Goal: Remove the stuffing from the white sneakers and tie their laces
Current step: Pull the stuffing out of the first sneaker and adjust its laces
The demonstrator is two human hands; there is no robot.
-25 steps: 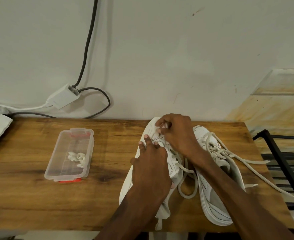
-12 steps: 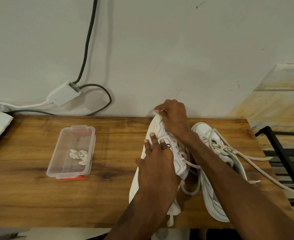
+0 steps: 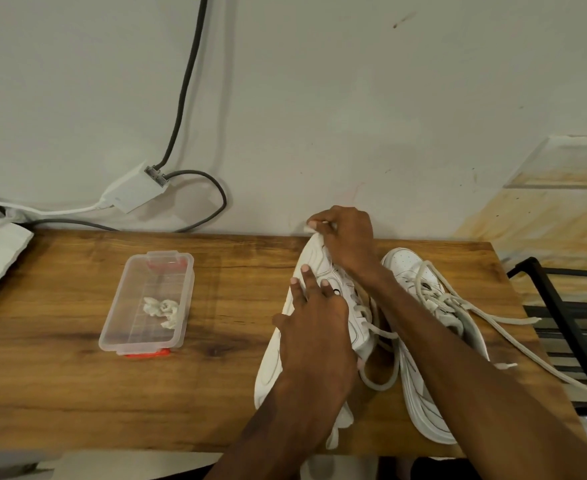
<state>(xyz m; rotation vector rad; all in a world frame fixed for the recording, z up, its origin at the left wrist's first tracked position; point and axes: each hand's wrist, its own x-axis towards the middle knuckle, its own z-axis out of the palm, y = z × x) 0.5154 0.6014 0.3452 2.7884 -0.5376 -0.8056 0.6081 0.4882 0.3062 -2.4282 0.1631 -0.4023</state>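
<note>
Head view looks down at a table [image 3: 60,375] by a wall. On the left sits a clear box [image 3: 136,327]. A wad [image 3: 164,308] of white paper lies in it. That is likely stuffing, and the box is there to catch it.

Near the middle, the left hand [image 3: 314,327] lies flat on a shoe [image 3: 273,362]. Its fingers are straight and press down. I think it pins the shoe so it cannot slide. The shoe lies tipped on its side, toe to the wall.

Just past it, the right hand [image 3: 345,237] reaches to the far tip of that shoe. Its fingers are curled and pinch a white bit [image 3: 310,228]. I cannot tell if this is stuffing or part of the shoe.

To the right, just beside, lies the other shoe [image 3: 420,403]. Its laces [image 3: 513,327] are loose and trail out toward the table's right edge, so no bow is tied yet. One lace loop from the first shoe sags between the two.

A black rack [image 3: 569,323] stands past the table on the far right.
</note>
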